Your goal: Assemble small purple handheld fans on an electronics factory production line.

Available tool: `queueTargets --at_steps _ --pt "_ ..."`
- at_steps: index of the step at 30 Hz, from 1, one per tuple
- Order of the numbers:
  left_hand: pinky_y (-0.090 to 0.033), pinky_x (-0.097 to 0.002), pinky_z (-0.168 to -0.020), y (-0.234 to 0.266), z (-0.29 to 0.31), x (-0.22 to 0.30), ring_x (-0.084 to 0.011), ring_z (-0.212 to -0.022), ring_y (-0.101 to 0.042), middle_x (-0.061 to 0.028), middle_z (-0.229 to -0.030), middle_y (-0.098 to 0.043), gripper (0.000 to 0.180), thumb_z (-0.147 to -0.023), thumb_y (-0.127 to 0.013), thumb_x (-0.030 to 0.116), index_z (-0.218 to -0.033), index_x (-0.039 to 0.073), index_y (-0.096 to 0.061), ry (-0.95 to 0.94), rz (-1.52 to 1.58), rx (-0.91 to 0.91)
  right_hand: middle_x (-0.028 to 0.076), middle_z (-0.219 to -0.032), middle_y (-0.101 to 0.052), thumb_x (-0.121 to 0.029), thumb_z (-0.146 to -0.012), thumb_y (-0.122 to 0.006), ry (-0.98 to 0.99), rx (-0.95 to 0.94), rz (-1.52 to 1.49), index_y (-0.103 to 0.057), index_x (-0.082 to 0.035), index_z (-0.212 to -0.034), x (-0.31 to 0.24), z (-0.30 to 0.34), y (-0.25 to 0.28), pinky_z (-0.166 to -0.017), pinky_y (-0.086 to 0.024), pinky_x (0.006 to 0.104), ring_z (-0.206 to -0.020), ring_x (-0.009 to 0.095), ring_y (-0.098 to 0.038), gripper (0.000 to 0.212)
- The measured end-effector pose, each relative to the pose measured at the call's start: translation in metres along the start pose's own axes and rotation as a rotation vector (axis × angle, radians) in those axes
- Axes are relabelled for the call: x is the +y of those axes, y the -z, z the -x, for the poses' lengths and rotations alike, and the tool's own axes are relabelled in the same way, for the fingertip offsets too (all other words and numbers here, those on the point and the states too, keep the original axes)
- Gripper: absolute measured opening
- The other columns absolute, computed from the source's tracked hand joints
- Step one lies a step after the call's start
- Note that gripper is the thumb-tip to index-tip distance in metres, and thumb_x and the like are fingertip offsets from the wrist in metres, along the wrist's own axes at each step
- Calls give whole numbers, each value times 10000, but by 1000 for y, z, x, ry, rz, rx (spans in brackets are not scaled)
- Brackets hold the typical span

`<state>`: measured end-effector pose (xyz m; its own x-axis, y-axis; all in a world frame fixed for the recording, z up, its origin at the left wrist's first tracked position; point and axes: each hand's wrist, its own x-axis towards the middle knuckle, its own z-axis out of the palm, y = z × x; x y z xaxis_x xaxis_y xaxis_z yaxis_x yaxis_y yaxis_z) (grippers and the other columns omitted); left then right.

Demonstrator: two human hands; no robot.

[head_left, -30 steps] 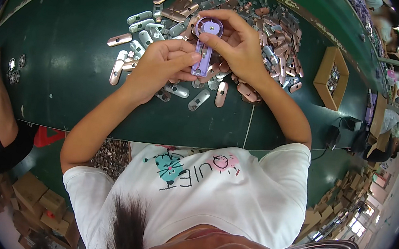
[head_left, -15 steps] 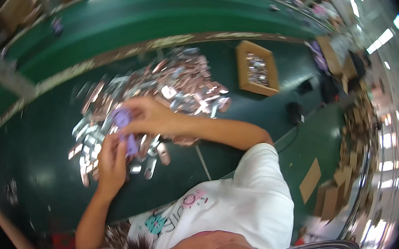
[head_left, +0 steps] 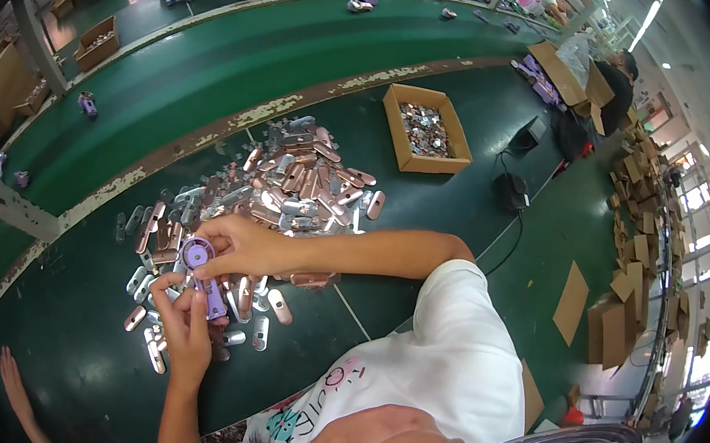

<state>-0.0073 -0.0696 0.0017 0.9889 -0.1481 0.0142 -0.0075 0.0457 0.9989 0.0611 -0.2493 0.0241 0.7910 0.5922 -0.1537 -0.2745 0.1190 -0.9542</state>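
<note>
A purple plastic housing with a round, ring-like head and a longer body is held between my two hands above the dark green table. My right hand pinches its round head between thumb and fingers. Lower down, my left hand has its fingers closed against the body of the same housing. Under and around both hands spreads a pile of small oblong covers, some shiny copper-pink and some silver. The undersides of the fingers' grip are hidden.
A cardboard box of small metallic parts stands beyond the pile. A green conveyor belt runs behind, carrying a few purple pieces. Black devices with a cable lie at right. Another person's hand rests at lower left.
The view has shifted and sharpened from a blur. My hands still hold the purple housing, now slightly lower in view, with its round head and body showing more plainly.
</note>
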Motion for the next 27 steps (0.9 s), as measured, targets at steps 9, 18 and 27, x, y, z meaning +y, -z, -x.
queueTargets --at_steps 9,18,27 --pt "-483 -215 -586 17 -2 2 -100 -677 -615 -53 -802 -612 169 -854 -650 45 -971 -68 -600 77 -191 -153 43 -976 -619 -40 -817 -700 168 -38 11 -515 -27 -1004 -15 -4 8 -831 -487 253 -919 101 -596 263" --pt "-423 -218 -475 20 5 4 -74 -517 -542 -29 -636 -605 104 -820 -663 72 -845 -20 -621 -79 -271 -182 44 -983 -624 -51 -820 -703 48 -70 -34 -533 -27 -1095 -11 -4 -1 -746 -503 244 -884 96 -606 324" --pt "-418 -321 -490 21 4 2 -177 -492 -530 -71 -588 -553 295 -791 -743 295 -820 29 -620 -310 -357 -148 54 -943 -620 -38 -820 -681 14 14 -61 -537 -20 -1103 -13 -3 -8 -707 -532 272 -831 128 -620 318"
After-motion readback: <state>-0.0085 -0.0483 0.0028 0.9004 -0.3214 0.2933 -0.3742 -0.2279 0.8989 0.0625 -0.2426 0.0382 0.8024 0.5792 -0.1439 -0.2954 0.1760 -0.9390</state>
